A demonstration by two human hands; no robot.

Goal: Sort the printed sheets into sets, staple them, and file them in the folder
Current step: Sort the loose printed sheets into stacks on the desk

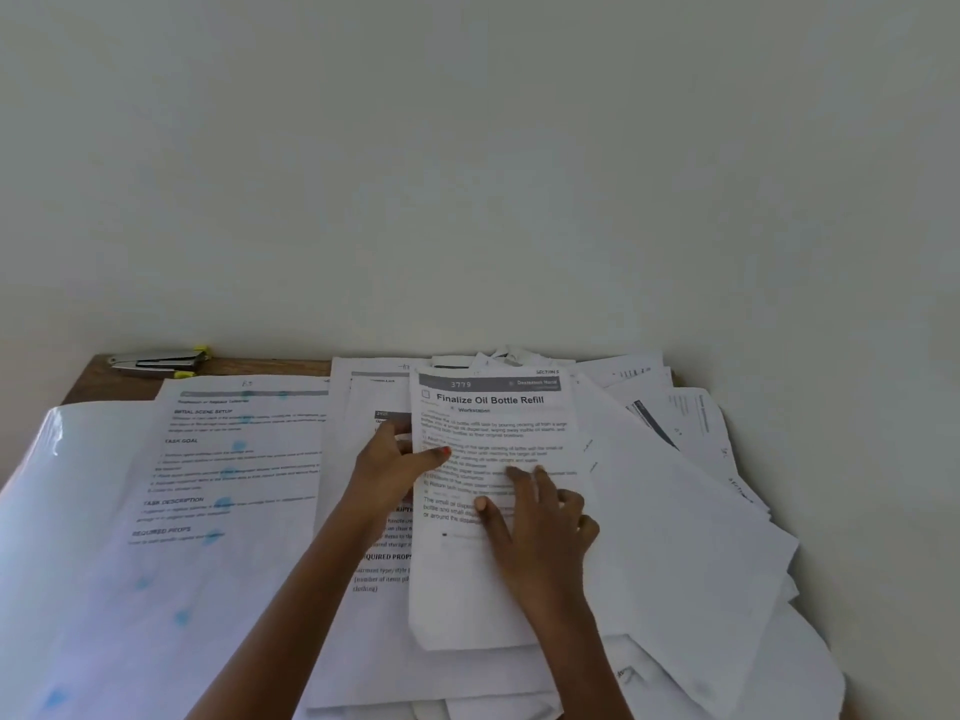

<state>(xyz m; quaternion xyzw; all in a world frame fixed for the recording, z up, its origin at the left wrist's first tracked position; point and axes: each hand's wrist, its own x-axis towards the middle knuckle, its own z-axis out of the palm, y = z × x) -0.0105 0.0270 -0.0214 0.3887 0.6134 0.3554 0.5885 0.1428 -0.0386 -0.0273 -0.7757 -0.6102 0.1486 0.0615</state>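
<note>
Much of the print is too blurred to read. Only the heading "Finalize Oil Bottle Refill" and the number 3779 are legible on the titled sheet (493, 407), which lies uppermost just right of centre. Whether it is one page or several stacked, I cannot tell.

At 3 o'clock from it the loose sheets (675, 537) fan out in an overlapping heap. Their lower corners are cut off by the frame edge, and most show blank backs. At 9 o'clock a middle sheet (374, 589) is largely hidden by the forearms and by the titled sheet. Farther toward 9 o'clock a glossy clear folder (78, 511) covers a printed sheet (234, 459). Glare and blue blots veil that sheet's text, and the folder's left and lower edges run out of frame.

The stapler (156, 362) lies at 10 o'clock, at the far edge of the brown table (104, 381), against the pale wall (467, 148).

The left hand (400, 465) pinches the left edge of the titled sheet, its thumb on top and its fingers curled behind the edge. The right hand (540, 522) lies on the lower half of the page, not gripping. Its fingers are stretched out toward 11 o'clock and its thumb points toward 9 o'clock. Both forearms come in from 6 o'clock.
</note>
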